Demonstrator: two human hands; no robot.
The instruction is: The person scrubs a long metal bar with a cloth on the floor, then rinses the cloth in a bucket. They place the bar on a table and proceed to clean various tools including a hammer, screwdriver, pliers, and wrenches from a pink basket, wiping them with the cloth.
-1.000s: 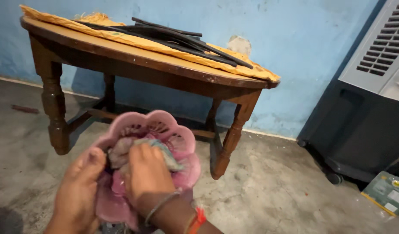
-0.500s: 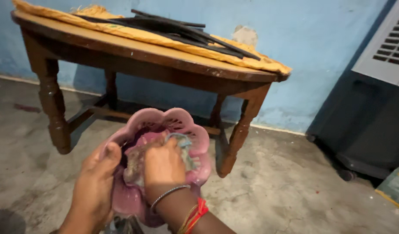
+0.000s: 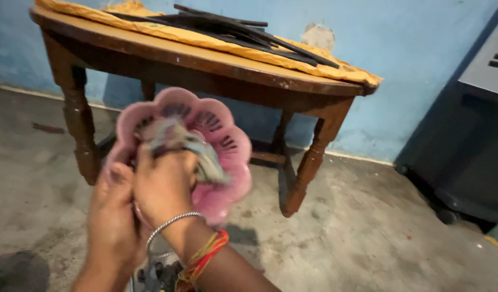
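1. A left hand [image 3: 115, 216] grips the near rim of a pink, flower-shaped plastic basket [image 3: 216, 146], tilted up in mid-air in front of a wooden table [image 3: 206, 65]
2. The right hand [image 3: 163, 181] – bangle and red thread at the wrist – is closed on a crumpled, faded cloth [image 3: 197, 157] pressed inside the basket
3. Black strips [image 3: 243, 32] lie on yellow cloth [image 3: 206, 40] – atop the table by the blue wall [image 3: 400, 65]

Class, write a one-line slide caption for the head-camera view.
Right hand presses a rag into a pink scalloped basket held by the left hand, before a wooden table.
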